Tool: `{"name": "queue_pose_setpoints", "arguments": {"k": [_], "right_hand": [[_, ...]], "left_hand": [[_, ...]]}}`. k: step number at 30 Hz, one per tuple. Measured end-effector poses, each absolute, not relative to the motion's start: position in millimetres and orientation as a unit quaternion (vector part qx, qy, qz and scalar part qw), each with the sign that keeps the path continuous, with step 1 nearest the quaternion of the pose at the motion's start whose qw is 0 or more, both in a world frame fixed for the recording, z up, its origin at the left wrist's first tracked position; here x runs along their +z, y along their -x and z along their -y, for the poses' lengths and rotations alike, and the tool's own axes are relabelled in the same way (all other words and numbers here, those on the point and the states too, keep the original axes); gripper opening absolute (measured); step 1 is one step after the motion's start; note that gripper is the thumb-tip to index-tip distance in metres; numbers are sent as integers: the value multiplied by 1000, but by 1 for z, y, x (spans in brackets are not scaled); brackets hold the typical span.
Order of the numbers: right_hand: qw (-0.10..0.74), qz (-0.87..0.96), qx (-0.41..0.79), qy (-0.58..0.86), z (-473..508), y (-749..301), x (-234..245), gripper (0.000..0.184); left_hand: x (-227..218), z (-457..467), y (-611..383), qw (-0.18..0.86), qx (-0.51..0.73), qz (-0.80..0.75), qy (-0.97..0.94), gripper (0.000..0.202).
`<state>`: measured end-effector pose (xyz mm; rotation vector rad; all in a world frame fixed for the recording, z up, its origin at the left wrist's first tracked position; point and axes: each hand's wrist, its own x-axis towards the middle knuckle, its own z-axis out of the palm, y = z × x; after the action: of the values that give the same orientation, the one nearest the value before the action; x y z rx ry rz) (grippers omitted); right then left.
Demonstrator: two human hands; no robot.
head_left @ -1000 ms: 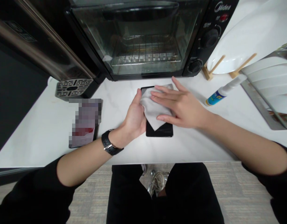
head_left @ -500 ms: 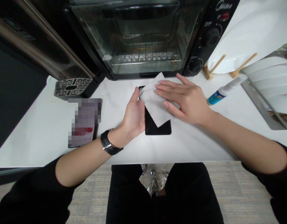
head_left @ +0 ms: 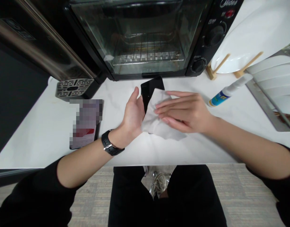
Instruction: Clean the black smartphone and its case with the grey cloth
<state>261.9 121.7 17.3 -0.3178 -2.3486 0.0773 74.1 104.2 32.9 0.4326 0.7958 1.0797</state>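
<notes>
A black smartphone (head_left: 151, 84), its dark glass upward, is at the middle of the counter. My left hand (head_left: 133, 113), thumb up, holds it along its left edge; the other fingers are hidden beneath it. Across the phone's lower part lies a light grey wiping cloth (head_left: 157, 121) with a zigzag-cut edge. My right hand (head_left: 186, 110) presses on this cloth, its fingers close together and pointing left. To the right of that hand stands a small spray bottle (head_left: 219, 97) with a blue label and a white top.
A black toaster oven (head_left: 147, 71) borders the back of the white counter (head_left: 126, 151). On the left are a machine with a slotted drip tray (head_left: 74, 88) and a second phone (head_left: 84, 129) with a blurred screen. White plates (head_left: 248, 41) lean in wooden holders at the right.
My right hand has slid the cloth down toward me over the phone. The phone's upper end is now uncovered, and its lower end lies under the cloth. My left hand has barely moved.
</notes>
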Motion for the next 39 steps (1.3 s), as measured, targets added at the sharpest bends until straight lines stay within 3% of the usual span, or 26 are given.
{"name": "queue_pose_setpoints", "arguments": {"k": [5, 8, 10, 15, 19, 21, 24, 27, 34, 39], "right_hand": [[355, 893, -8, 279, -133, -266, 16, 42], [282, 921, 5, 269, -133, -263, 11, 66], [264, 939, 23, 218, -130, -259, 9, 71], [287, 956, 47, 36, -118, -255, 13, 44], [355, 932, 12, 69, -121, -261, 18, 30], [369, 915, -8, 160, -128, -265, 19, 32], [328, 903, -18, 279, -136, -268, 18, 52], [286, 919, 12, 271, -134, -265, 15, 66], [291, 955, 52, 38, -117, -258, 17, 54], [297, 931, 32, 212, -131, -268, 25, 56]], "left_hand": [[30, -103, -78, 769, 491, -354, -204, 60], [29, -102, -80, 775, 481, -355, -205, 59], [30, -103, -79, 781, 468, -367, -193, 62], [34, -105, -72, 781, 459, -379, -187, 70], [33, -106, -69, 776, 486, -353, -191, 72], [32, -105, -71, 772, 494, -350, -191, 65], [30, -101, -76, 781, 484, -340, -199, 57], [29, -99, -79, 788, 479, -334, -196, 58], [33, -98, -69, 772, 486, -365, -187, 67], [39, -97, -74, 748, 513, -362, -217, 60]]}}
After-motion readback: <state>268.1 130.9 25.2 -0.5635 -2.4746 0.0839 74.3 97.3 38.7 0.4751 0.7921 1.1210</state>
